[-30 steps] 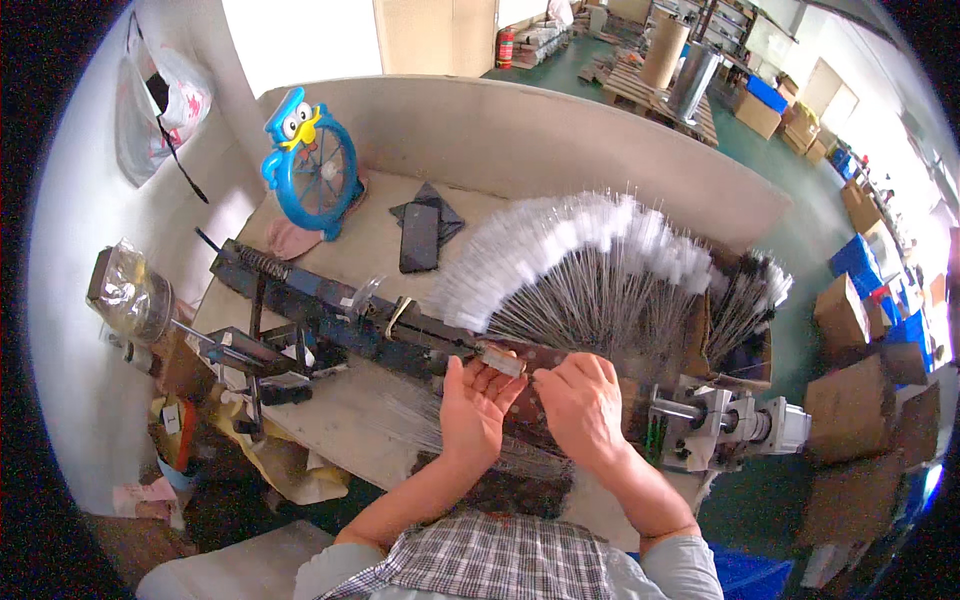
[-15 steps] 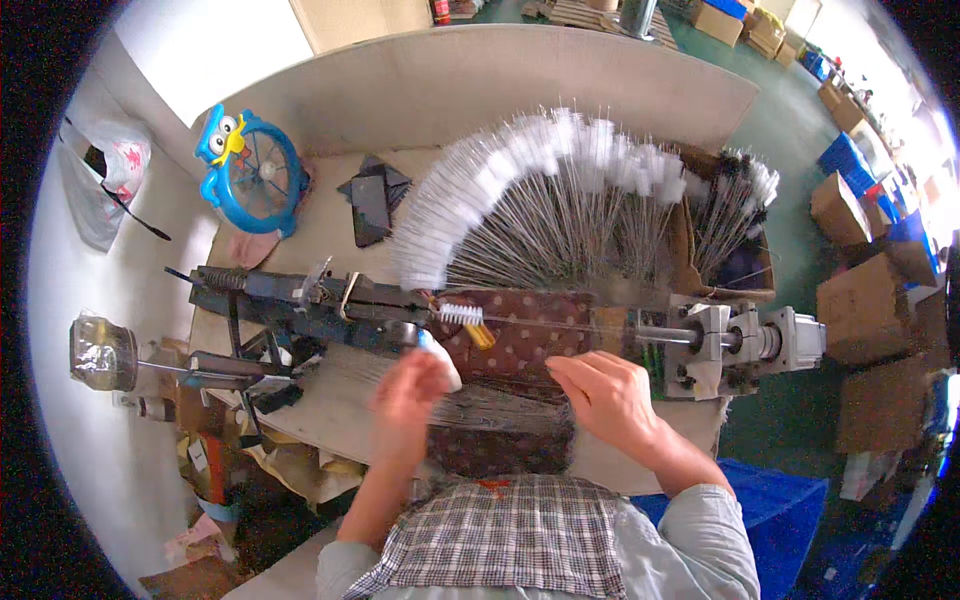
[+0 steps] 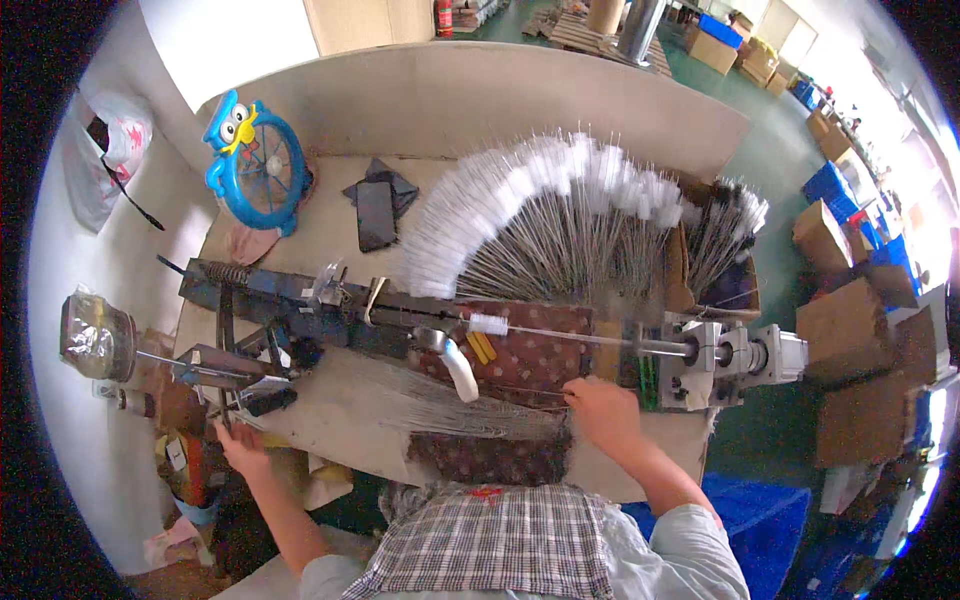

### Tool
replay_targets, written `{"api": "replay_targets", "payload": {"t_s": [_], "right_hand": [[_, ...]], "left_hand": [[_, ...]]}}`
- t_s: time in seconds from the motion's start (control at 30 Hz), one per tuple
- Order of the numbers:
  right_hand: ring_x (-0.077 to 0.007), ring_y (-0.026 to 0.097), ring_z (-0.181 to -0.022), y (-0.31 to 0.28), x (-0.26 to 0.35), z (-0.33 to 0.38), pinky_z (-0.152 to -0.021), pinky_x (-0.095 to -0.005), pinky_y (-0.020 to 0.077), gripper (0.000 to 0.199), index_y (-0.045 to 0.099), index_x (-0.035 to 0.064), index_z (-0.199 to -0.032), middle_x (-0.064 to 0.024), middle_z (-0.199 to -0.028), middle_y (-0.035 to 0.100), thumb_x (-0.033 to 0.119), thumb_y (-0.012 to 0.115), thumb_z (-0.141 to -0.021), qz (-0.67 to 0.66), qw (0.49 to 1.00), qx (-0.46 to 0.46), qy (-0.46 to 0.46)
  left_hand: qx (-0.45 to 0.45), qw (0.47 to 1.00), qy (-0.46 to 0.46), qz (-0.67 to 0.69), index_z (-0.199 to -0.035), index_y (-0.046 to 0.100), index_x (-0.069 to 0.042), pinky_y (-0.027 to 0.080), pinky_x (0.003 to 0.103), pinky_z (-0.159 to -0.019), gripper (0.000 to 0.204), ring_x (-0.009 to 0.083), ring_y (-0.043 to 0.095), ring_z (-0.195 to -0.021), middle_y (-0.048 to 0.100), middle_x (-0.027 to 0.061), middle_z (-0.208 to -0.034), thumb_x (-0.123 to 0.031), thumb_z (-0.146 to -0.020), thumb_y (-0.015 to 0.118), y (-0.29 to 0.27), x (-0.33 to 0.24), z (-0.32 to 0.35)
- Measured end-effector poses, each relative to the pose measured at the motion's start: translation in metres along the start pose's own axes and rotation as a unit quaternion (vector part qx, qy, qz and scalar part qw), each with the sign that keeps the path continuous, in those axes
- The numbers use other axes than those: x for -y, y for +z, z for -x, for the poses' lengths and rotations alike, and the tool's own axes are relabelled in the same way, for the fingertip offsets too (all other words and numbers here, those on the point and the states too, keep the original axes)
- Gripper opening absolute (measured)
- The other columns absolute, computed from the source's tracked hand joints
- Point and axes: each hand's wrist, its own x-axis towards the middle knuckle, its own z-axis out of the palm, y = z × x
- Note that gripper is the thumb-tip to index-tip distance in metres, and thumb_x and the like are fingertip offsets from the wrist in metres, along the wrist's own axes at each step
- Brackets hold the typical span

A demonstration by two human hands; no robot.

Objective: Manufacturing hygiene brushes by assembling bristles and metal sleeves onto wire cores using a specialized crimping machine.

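Observation:
My left hand has its fingers closed round the lower end of a dark metal lever on the left side of the bench machine. My right hand pinches a thin metal wire that stretches left over the brown dotted cloth. Above the wire, a small white-bristled brush sits in line with the machine, its stem running right to the metal spindle. A white curved handle and yellow sticks are just below the brush.
Many finished white brushes fan out behind the machine. A cardboard box holds dark and white brushes at right. A phone and blue fan occupy the back left. Loose wires lie in front; a motor stands right.
My left hand has gone from the middle to the lever at far left, and the lever has shifted left. The right hand stays near its place. The brush bristles look denser.

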Motion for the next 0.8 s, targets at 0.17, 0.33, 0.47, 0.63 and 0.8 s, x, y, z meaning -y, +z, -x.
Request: {"api": "replay_targets", "payload": {"t_s": [0.17, 0.33, 0.47, 0.63, 0.8], "right_hand": [[-0.0292, 0.060, -0.076, -0.019, -0.002, 0.006, -0.064, -0.0390, 0.0491, 0.018, 0.063, 0.0132, -0.097, -0.0072, -0.083, 0.059, 0.019, 0.060, -0.080, -0.015, 0.999, 0.046, 0.017], [-0.0296, 0.060, -0.077, -0.014, -0.012, 0.006, -0.064, -0.0402, 0.0495, 0.019, 0.063, 0.0138, -0.099, -0.0070, -0.083, 0.058, 0.017, 0.059, -0.080, -0.027, 0.998, 0.060, 0.001], [-0.0299, 0.060, -0.078, -0.011, -0.016, 0.010, -0.064, -0.0410, 0.0496, 0.020, 0.062, 0.0122, -0.100, -0.0078, -0.085, 0.058, 0.012, 0.055, -0.081, -0.030, 0.997, 0.064, -0.022], [-0.0309, 0.060, -0.080, -0.010, -0.013, 0.009, -0.066, -0.0416, 0.0491, 0.022, 0.059, 0.0091, -0.101, -0.0102, -0.088, 0.058, 0.009, 0.053, -0.080, -0.004, 0.996, 0.090, -0.016], [-0.0322, 0.058, -0.081, -0.025, -0.002, 0.010, -0.069, -0.0420, 0.0483, 0.017, 0.058, 0.0066, -0.094, -0.0119, -0.087, 0.056, 0.006, 0.052, -0.078, -0.023, 0.998, 0.063, 0.005]], "left_hand": [[0.110, 0.989, -0.100, 0.010, -0.094, 0.056, -0.008, 0.046, 0.031, -0.075, 0.031, 0.0174, 0.056, -0.079, 0.059, 0.0042, -0.088, -0.038, -0.087, 0.054, 0.019, 0.031, 0.069], [0.350, 0.894, -0.278, 0.031, -0.098, 0.054, -0.005, 0.047, 0.034, -0.082, 0.025, 0.0196, 0.057, -0.093, 0.060, 0.0075, -0.094, -0.028, -0.087, 0.055, 0.073, 0.078, 0.178], [0.543, 0.817, -0.146, -0.127, -0.097, 0.054, -0.005, 0.048, 0.034, -0.077, 0.023, 0.0208, 0.059, -0.089, 0.060, 0.0069, -0.086, -0.027, -0.087, 0.053, 0.128, 0.069, 0.267], [0.510, 0.736, -0.405, 0.187, -0.084, 0.055, -0.006, 0.045, 0.028, -0.055, 0.025, 0.0119, 0.048, -0.051, 0.049, -0.0011, -0.061, -0.031, -0.088, 0.056, 0.156, 0.002, 0.332], [0.482, 0.667, -0.550, 0.140, -0.087, 0.056, -0.003, 0.042, 0.023, -0.052, 0.039, 0.0081, 0.041, -0.045, 0.046, -0.0019, -0.057, -0.040, -0.092, 0.047, 0.147, -0.037, 0.275]]}}
